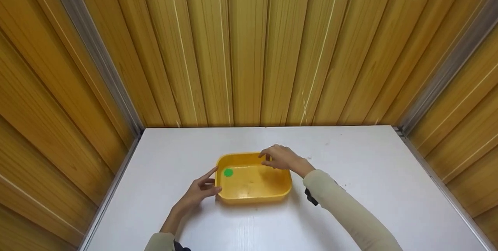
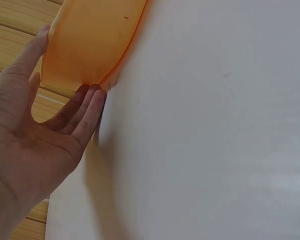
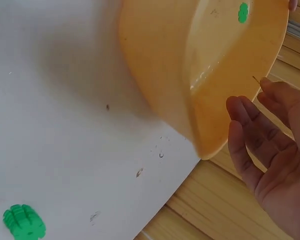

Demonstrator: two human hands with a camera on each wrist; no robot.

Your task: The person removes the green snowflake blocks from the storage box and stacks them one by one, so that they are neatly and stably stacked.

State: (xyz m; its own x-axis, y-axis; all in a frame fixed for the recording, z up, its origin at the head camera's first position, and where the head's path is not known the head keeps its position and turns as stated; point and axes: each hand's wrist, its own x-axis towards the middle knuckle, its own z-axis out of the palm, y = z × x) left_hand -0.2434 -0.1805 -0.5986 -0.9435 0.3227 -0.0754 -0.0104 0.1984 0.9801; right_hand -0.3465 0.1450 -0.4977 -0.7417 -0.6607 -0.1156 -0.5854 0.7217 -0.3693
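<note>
A yellow plastic tub stands on the white table, a small green disc-like piece inside near its left end. My left hand is at that left end, fingers mostly straight; in the left wrist view its fingertips touch the wall of the tub low down and up by the rim. Over the tub's far right corner hangs my right hand, fingers loosely bent with nothing between them. From the right wrist, the hand appears beside the rim, thumb and fingers apart.
A ridged green piece lies on the white table outside the tub, visible only in the right wrist view. Small dark marks dot the tabletop. Wood-patterned panels rise behind the table and along both sides.
</note>
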